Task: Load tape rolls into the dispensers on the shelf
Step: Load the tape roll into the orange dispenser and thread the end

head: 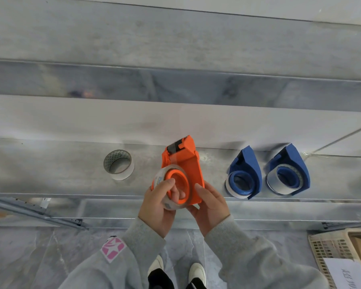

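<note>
1. The orange dispenser (186,161), with a dark serrated blade at its top, is held up in front of the shelf (50,163).
2. A clear tape roll (159,177) sits on its orange hub, and the left grip (158,205) is curled around that roll.
3. The right grip (211,207) grasps the dispenser's lower edge.

Shelf (50,170): galvanised metal, grey and mottled. One loose tape roll (118,164), white-sided, is laid flat left of centre. At the right, near the front edge, the left blue dispenser (245,174) and the right blue dispenser (289,170) are laid just beside each other, each fitted with a pale roll.
</note>
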